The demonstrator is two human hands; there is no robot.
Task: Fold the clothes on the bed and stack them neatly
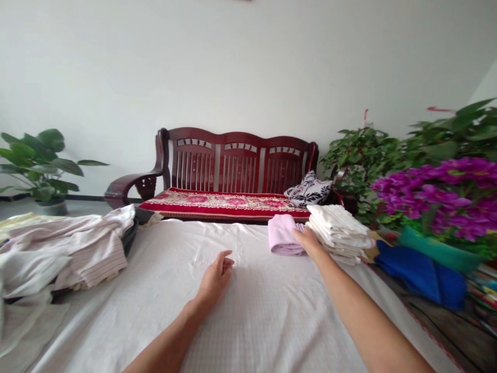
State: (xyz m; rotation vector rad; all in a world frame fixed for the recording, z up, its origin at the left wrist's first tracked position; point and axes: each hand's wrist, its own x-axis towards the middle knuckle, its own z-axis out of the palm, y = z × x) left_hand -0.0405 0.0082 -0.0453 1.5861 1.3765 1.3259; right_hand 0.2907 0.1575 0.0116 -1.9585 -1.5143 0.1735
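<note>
Folded lilac cloth (282,237): one, on the white-draped desk (256,316), just left of a stack of folded white cloths (339,230). Right hand (309,241): at the lilac cloth's right edge (fingers mostly hidden; cannot tell whether they grip). Left hand (216,274): fingers loosely curled, half open, empty.

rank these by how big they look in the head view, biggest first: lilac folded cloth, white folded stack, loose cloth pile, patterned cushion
1. Loose cloth pile
2. White folded stack
3. Lilac folded cloth and patterned cushion: too alike to rank
</note>
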